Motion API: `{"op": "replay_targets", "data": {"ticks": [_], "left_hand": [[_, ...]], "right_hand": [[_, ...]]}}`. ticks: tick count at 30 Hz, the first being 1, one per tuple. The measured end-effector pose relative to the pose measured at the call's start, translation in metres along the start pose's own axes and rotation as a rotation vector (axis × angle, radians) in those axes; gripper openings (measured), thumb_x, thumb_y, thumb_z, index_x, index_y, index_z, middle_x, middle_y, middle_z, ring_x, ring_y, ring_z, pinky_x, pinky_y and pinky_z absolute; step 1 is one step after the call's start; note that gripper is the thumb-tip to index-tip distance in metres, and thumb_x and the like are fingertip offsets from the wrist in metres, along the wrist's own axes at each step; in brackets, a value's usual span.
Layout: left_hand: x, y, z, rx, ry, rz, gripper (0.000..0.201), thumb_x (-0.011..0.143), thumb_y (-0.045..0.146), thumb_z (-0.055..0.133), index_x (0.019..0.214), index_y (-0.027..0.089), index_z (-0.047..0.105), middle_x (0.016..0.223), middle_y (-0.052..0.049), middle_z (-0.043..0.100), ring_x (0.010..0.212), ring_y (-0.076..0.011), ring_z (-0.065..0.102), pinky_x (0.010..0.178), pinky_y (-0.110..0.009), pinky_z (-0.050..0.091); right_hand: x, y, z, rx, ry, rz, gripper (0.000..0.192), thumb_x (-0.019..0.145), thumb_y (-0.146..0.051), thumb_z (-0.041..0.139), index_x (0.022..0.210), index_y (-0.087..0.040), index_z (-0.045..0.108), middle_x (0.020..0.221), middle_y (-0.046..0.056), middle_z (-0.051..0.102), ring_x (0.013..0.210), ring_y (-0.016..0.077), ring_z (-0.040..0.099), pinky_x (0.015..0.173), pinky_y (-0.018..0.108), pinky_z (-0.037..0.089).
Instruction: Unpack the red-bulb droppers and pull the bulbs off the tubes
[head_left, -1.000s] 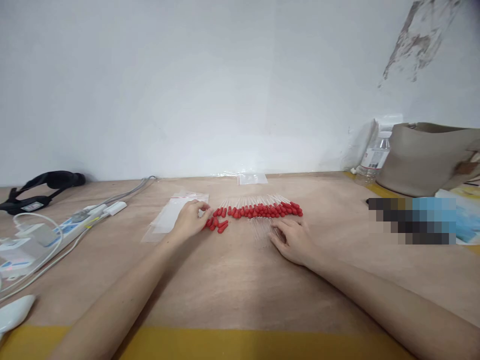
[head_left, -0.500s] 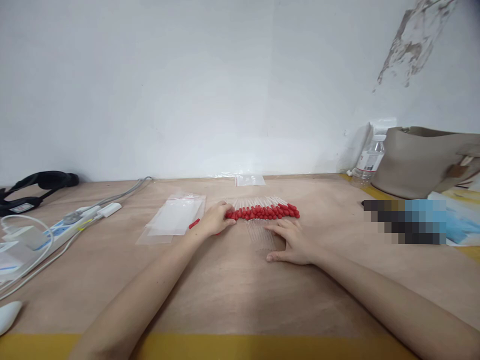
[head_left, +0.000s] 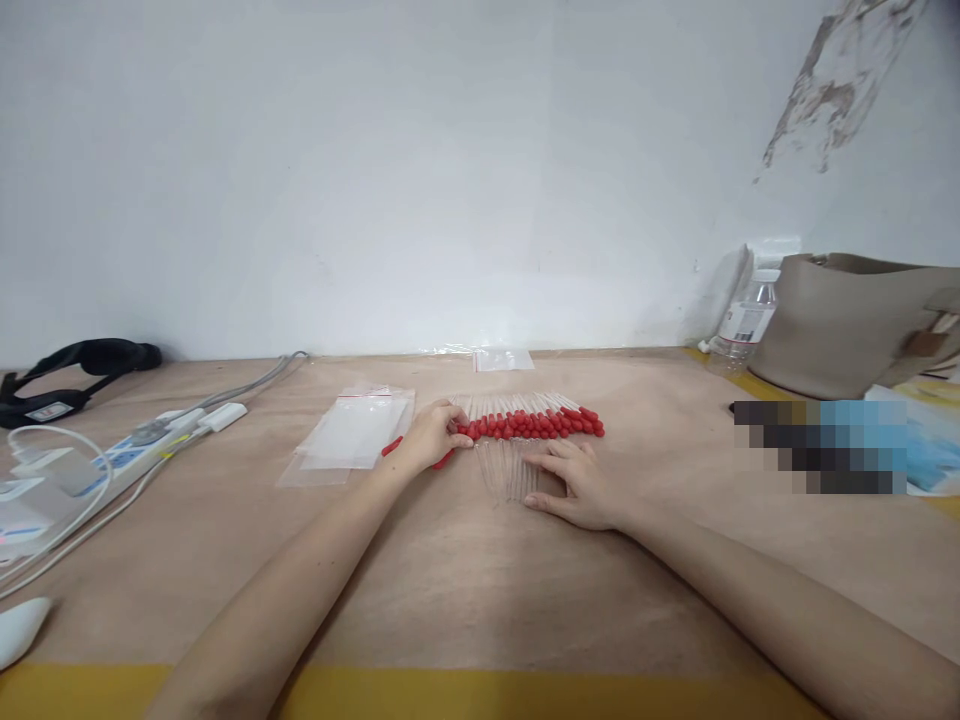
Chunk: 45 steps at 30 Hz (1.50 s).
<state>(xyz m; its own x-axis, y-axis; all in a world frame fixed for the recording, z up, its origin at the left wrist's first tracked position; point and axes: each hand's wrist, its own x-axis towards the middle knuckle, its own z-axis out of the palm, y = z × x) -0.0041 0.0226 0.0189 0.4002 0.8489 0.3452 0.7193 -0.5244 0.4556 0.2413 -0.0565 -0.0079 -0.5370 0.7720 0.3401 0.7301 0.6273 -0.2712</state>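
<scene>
A dense row of droppers with red rubber bulbs (head_left: 525, 426) and thin clear tubes lies mid-table. Some clear tubes (head_left: 506, 475) point towards me; others point to the wall. My left hand (head_left: 439, 432) is curled round the row's left end, thumb and fingertips against the bulbs. The fingers partly hide what they grip. My right hand (head_left: 574, 485) lies low over the near tubes, its thumb and fingers apart and touching the right-hand ones. Beside my left wrist, a red bulb (head_left: 391, 446) shows on the table.
Clear zip bags (head_left: 345, 435) lie left of the droppers, and another bag (head_left: 502, 360) lies by the wall. A power strip (head_left: 124, 465) with cables and a black strap-like item (head_left: 82, 375) are at left. A bottle (head_left: 746, 315) and grey bag (head_left: 840, 325) stand at right.
My right hand has slid slightly left over the near tubes, which now spread further left. My left hand stays at the row's left end.
</scene>
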Motion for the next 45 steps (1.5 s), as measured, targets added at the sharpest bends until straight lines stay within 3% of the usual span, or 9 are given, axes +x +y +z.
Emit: {"op": "replay_targets", "data": {"ticks": [10, 16, 21, 24, 26, 31, 36, 42, 45], "left_hand": [[0.001, -0.003, -0.003, -0.079, 0.029, -0.047, 0.021, 0.056, 0.022, 0.073, 0.070, 0.015, 0.059, 0.072, 0.000, 0.055, 0.062, -0.0127, 0.055, 0.058, -0.025, 0.045], [0.001, 0.001, -0.019, 0.008, 0.179, 0.027, 0.012, 0.073, 0.028, 0.057, 0.068, 0.017, 0.058, 0.069, -0.001, 0.057, 0.063, -0.0125, 0.054, 0.062, -0.026, 0.044], [-0.007, 0.022, -0.033, 0.020, 0.368, 0.084, 0.009, 0.074, 0.025, 0.055, 0.072, 0.017, 0.057, 0.074, -0.002, 0.058, 0.072, -0.0143, 0.055, 0.067, -0.027, 0.046], [-0.024, 0.033, -0.024, 0.038, 0.316, 0.164, 0.010, 0.078, 0.024, 0.052, 0.072, 0.017, 0.056, 0.073, -0.001, 0.058, 0.072, -0.0142, 0.054, 0.067, -0.027, 0.044], [-0.039, 0.036, -0.011, 0.018, 0.256, 0.233, 0.011, 0.080, 0.024, 0.049, 0.073, 0.017, 0.055, 0.075, -0.002, 0.057, 0.073, -0.0137, 0.054, 0.067, -0.026, 0.043], [-0.068, 0.034, 0.018, -0.110, 0.259, 0.336, 0.007, 0.082, 0.020, 0.050, 0.077, 0.018, 0.054, 0.078, -0.003, 0.057, 0.077, -0.0130, 0.054, 0.071, -0.025, 0.044], [-0.072, 0.037, 0.023, -0.143, 0.256, 0.364, 0.006, 0.081, 0.020, 0.051, 0.077, 0.017, 0.055, 0.078, -0.003, 0.057, 0.077, -0.0131, 0.054, 0.071, -0.026, 0.045], [-0.070, 0.039, 0.026, -0.030, 0.208, 0.416, 0.026, 0.080, 0.028, 0.053, 0.104, 0.018, 0.054, 0.098, -0.008, 0.056, 0.093, -0.0179, 0.052, 0.082, -0.033, 0.042], [-0.069, 0.038, 0.030, 0.072, 0.188, 0.470, 0.018, 0.080, 0.030, 0.053, 0.094, 0.019, 0.059, 0.091, -0.006, 0.059, 0.088, -0.0178, 0.051, 0.080, -0.034, 0.040]], "right_hand": [[-0.003, 0.002, -0.002, 0.014, -0.003, -0.003, 0.043, 0.077, -0.047, 0.049, 0.115, -0.026, 0.051, 0.101, 0.006, 0.054, 0.095, 0.0209, 0.047, 0.081, 0.037, 0.032], [-0.005, 0.003, 0.000, 0.013, 0.057, 0.004, 0.049, 0.076, -0.052, 0.049, 0.116, -0.024, 0.049, 0.104, 0.007, 0.054, 0.097, 0.0216, 0.047, 0.085, 0.039, 0.031], [-0.003, 0.005, 0.005, 0.034, 0.287, 0.071, 0.044, 0.079, -0.046, 0.047, 0.116, -0.021, 0.047, 0.100, 0.008, 0.052, 0.095, 0.0212, 0.049, 0.084, 0.038, 0.037], [-0.002, 0.006, 0.007, 0.018, 0.499, 0.108, 0.060, 0.077, -0.045, 0.050, 0.127, -0.019, 0.034, 0.116, 0.013, 0.043, 0.110, 0.0257, 0.040, 0.088, 0.040, 0.036], [-0.002, 0.006, 0.006, -0.023, 0.543, 0.090, 0.067, 0.076, -0.047, 0.051, 0.132, -0.019, 0.027, 0.123, 0.014, 0.038, 0.116, 0.0271, 0.035, 0.091, 0.042, 0.034], [-0.003, -0.001, 0.005, -0.125, 0.391, -0.043, 0.048, 0.080, -0.046, 0.047, 0.121, -0.022, 0.045, 0.115, 0.010, 0.052, 0.106, 0.0238, 0.043, 0.091, 0.042, 0.028], [-0.001, -0.007, 0.007, -0.143, 0.292, -0.108, 0.029, 0.086, -0.037, 0.040, 0.103, -0.023, 0.059, 0.088, 0.005, 0.064, 0.087, 0.0185, 0.049, 0.088, 0.041, 0.023], [-0.001, -0.019, 0.011, -0.071, 0.258, -0.122, 0.028, 0.088, -0.031, 0.037, 0.081, -0.021, 0.062, 0.068, 0.002, 0.062, 0.072, 0.0142, 0.048, 0.082, 0.036, 0.024], [0.000, -0.027, 0.014, -0.003, 0.206, -0.114, 0.031, 0.089, -0.029, 0.034, 0.073, -0.020, 0.059, 0.066, 0.000, 0.062, 0.069, 0.0121, 0.048, 0.078, 0.033, 0.024]]}}
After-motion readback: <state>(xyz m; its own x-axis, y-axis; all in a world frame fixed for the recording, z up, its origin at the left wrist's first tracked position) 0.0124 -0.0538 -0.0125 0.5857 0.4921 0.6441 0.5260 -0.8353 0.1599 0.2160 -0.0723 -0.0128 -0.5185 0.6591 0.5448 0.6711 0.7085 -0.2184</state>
